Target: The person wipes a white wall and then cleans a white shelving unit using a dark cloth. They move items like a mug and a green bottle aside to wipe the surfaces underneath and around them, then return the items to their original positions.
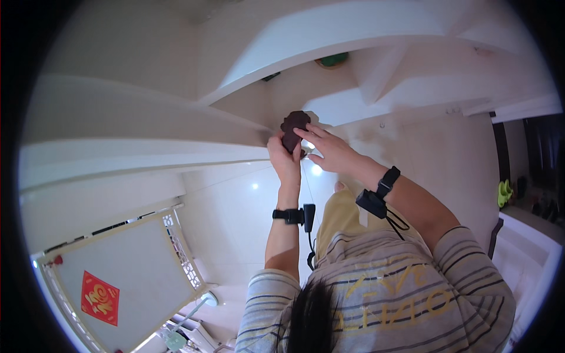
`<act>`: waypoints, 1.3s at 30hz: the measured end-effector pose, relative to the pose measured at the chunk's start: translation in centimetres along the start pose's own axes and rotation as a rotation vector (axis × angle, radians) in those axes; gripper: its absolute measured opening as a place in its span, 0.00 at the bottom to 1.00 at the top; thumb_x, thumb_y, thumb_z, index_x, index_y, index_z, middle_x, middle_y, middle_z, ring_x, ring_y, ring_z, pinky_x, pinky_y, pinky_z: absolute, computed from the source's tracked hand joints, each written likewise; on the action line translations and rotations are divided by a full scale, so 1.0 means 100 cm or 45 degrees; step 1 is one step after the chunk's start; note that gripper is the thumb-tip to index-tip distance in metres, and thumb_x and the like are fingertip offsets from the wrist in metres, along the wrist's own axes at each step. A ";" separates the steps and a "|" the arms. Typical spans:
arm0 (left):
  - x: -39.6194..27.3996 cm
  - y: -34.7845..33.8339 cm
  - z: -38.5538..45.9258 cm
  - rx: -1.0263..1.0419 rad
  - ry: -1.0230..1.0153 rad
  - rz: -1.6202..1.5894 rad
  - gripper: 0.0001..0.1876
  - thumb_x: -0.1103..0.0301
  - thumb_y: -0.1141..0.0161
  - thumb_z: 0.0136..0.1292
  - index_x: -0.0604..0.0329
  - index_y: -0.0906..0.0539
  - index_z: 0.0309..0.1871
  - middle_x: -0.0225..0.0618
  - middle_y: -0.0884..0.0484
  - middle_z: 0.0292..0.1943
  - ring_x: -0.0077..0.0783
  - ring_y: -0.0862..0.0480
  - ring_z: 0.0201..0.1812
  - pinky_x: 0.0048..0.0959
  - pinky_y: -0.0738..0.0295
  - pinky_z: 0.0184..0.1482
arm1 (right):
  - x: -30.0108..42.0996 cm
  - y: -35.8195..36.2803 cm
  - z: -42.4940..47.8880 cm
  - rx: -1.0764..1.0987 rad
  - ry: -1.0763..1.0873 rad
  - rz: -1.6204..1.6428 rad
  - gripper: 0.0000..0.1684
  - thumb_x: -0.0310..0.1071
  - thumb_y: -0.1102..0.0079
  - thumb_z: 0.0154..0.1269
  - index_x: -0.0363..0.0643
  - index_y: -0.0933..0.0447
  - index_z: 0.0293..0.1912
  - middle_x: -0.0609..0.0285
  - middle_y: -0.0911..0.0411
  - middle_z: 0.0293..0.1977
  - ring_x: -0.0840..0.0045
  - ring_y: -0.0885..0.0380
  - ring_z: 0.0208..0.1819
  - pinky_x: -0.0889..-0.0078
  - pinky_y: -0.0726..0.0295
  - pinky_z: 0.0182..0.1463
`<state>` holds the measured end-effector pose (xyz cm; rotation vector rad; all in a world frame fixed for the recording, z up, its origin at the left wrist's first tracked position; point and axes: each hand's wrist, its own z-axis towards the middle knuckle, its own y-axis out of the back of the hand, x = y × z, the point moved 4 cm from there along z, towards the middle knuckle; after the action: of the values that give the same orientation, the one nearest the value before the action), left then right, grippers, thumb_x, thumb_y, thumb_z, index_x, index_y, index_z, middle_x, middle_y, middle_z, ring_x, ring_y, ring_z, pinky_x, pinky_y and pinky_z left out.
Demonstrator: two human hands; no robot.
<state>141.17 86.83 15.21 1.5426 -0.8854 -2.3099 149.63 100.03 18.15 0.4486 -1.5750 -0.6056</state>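
Observation:
My left hand (284, 154) grips a dark brown object (295, 128) with an uneven, lobed far end; its exact kind cannot be told. The fingertips of my right hand (331, 148) rest on its right side, with the thumb apart from it. Just beneath, partly behind my left fingers, a small brown piece (303, 154) shows. Both hands are in front of the white shelf unit (318, 55), near the corner where an upright panel meets the compartment. A black strap with a small box and cable is on each wrist.
Inside the shelf compartment sits a green item (333, 60) with a brownish rim. At lower left stands a white panelled piece of furniture (132, 260) bearing a red paper decoration (100, 298), beside a pale green fan (176, 339). Yellow-green shoes (504, 193) are at far right. Glossy tiles (229, 212) cover the floor.

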 end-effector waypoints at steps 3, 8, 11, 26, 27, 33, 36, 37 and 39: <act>-0.043 0.056 0.005 -0.324 -0.125 -0.034 0.23 0.73 0.27 0.58 0.65 0.24 0.55 0.48 0.21 0.52 0.51 0.20 0.53 0.40 0.25 0.57 | 0.067 0.028 0.004 -0.157 0.334 0.125 0.45 0.27 0.37 0.61 0.57 0.38 0.76 0.43 0.39 0.73 0.50 0.32 0.71 0.54 0.27 0.70; -0.141 0.145 0.028 -0.838 -0.609 -0.145 0.25 0.77 0.29 0.57 0.62 0.24 0.58 0.47 0.23 0.59 0.50 0.23 0.59 0.42 0.29 0.62 | 0.169 0.066 0.007 -0.466 0.826 0.142 0.44 0.25 0.40 0.60 0.55 0.38 0.76 0.43 0.42 0.74 0.48 0.33 0.70 0.53 0.28 0.70; -0.142 0.166 0.041 -0.958 -0.672 0.124 0.26 0.79 0.31 0.54 0.61 0.23 0.59 0.47 0.23 0.60 0.52 0.25 0.61 0.45 0.32 0.65 | 0.195 0.066 0.023 -0.442 0.792 0.110 0.45 0.25 0.42 0.61 0.48 0.42 0.77 0.41 0.42 0.74 0.46 0.34 0.70 0.53 0.28 0.70; -0.219 0.267 0.075 -0.976 -0.998 0.321 0.29 0.87 0.40 0.47 0.62 0.19 0.57 0.47 0.19 0.53 0.52 0.22 0.52 0.44 0.27 0.57 | 0.292 0.124 0.033 -0.518 0.980 -0.021 0.47 0.27 0.36 0.59 0.41 0.42 0.76 0.38 0.38 0.63 0.44 0.31 0.61 0.49 0.29 0.66; -0.244 0.289 0.086 -1.015 -1.052 0.327 0.29 0.87 0.40 0.48 0.62 0.19 0.58 0.47 0.19 0.52 0.53 0.22 0.51 0.44 0.27 0.56 | 0.317 0.142 0.036 -0.556 1.040 -0.021 0.46 0.28 0.36 0.59 0.41 0.42 0.76 0.38 0.38 0.63 0.44 0.31 0.61 0.49 0.29 0.66; -0.362 0.408 0.144 -1.149 -1.453 0.529 0.20 0.79 0.33 0.54 0.62 0.18 0.53 0.49 0.19 0.49 0.52 0.21 0.52 0.43 0.26 0.55 | 0.451 0.240 0.060 -1.084 1.553 -0.208 0.36 0.32 0.34 0.58 0.39 0.30 0.66 0.42 0.28 0.54 0.47 0.25 0.56 0.52 0.22 0.59; -0.426 0.463 0.151 -1.163 -1.369 0.536 0.19 0.77 0.35 0.59 0.67 0.21 0.55 0.56 0.20 0.53 0.59 0.21 0.56 0.43 0.24 0.57 | 0.530 0.285 0.067 -1.140 1.684 -0.229 0.36 0.32 0.43 0.63 0.27 0.36 0.69 0.31 0.31 0.57 0.40 0.29 0.61 0.51 0.27 0.67; -0.460 0.473 0.170 -1.214 -1.465 0.464 0.18 0.77 0.35 0.59 0.67 0.21 0.54 0.56 0.19 0.51 0.58 0.20 0.55 0.42 0.24 0.56 | 0.549 0.323 0.065 -1.224 1.693 -0.345 0.36 0.32 0.43 0.63 0.28 0.36 0.69 0.31 0.31 0.58 0.40 0.29 0.62 0.52 0.27 0.67; -0.488 0.506 0.184 -1.310 -1.538 0.578 0.16 0.75 0.34 0.60 0.67 0.20 0.51 0.55 0.18 0.48 0.57 0.19 0.52 0.41 0.23 0.54 | 0.588 0.345 0.076 -1.345 1.756 -0.346 0.36 0.32 0.42 0.62 0.31 0.33 0.68 0.34 0.26 0.55 0.43 0.26 0.59 0.52 0.26 0.66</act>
<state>138.14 77.41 87.23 -0.4723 -0.0292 -2.4571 138.74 91.78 85.43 0.1476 0.1950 -0.9288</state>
